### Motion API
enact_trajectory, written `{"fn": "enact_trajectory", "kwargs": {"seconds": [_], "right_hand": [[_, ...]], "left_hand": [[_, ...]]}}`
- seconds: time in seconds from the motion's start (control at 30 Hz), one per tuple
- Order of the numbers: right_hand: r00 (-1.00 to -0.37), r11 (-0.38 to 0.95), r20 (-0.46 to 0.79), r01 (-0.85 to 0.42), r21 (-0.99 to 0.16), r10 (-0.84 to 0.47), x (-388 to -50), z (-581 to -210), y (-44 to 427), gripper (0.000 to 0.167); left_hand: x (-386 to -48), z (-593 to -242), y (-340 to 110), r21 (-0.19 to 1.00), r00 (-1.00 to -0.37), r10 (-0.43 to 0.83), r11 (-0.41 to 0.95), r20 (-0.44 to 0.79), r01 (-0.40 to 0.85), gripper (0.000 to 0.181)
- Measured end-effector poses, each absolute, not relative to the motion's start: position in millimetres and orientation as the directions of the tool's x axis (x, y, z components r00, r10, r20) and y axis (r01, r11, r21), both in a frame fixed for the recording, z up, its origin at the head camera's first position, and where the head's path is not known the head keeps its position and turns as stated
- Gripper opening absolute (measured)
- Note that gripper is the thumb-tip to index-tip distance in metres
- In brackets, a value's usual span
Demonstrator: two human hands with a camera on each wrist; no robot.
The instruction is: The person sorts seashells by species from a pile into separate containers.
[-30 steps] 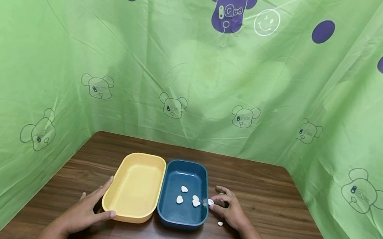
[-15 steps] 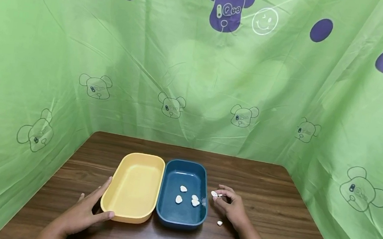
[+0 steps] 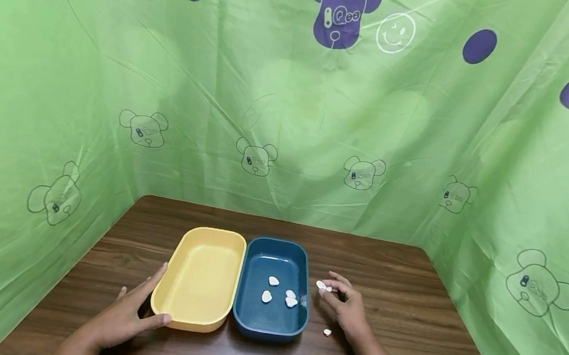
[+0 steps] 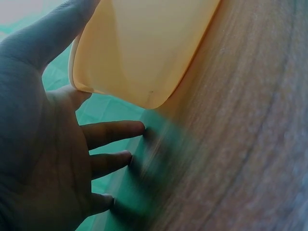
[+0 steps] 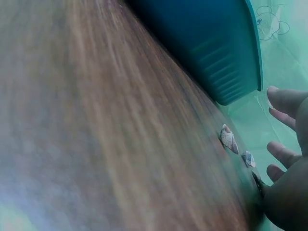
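In the head view, my left hand [image 3: 119, 313] rests against the near left corner of a yellow tray [image 3: 219, 321], thumb at its front and fingers extended along its side. In the left wrist view, the fingers are straight and spread. My right hand [image 3: 349, 308] is just right of a dark blue tray [image 3: 268, 331]. Its thumb and index finger pinch a small white seashell [image 3: 321, 284]. Another white piece shows beneath those fingers, partly hidden. In the right wrist view, two seashells, the nearer one [image 5: 228, 139] larger, lie on the table; the pinched one is not visible there.
Several white seashells [image 3: 291, 302] lie inside the blue tray, which stands beside the yellow one. A single white piece [image 3: 327, 332] lies on the wooden table [image 3: 379, 268] near my right wrist. A green printed curtain [image 3: 297, 103] encloses the back and sides.
My right hand has drawn the pinched seashell from the blue tray's right rim away to the right and slightly farther back. My left hand and both trays have stayed put.
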State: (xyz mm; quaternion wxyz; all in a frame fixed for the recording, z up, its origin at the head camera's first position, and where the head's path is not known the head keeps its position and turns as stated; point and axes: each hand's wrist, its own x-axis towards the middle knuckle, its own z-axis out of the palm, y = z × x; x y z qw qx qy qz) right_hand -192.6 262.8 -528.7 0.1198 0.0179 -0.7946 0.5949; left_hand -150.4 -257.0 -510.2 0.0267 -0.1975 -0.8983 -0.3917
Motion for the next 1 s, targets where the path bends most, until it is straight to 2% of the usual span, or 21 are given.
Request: {"fn": "enact_trajectory", "kwargs": {"seconds": [0.33,0.73,1.0], "right_hand": [[-0.973,0.233,0.155,-0.113,-0.966,0.170,-191.2,-514.9,258.5,0.023],[-0.963,0.278,0.182,-0.123,-0.953,0.198,-195.4,-502.7,246.8,0.016],[-0.959,0.309,0.217,-0.153,-0.939,0.182,-194.3,-490.6,235.1,0.019]], "left_hand": [[-150.8,-509.4,-254.8,0.682,-0.918,0.334,0.622,0.214,0.385,0.109],[-150.2,-511.0,-256.2,0.683,-0.919,0.328,0.620,0.220,0.385,0.110],[-149.3,-510.7,-256.5,0.688,-0.917,0.332,0.613,0.223,0.389,0.109]]}}
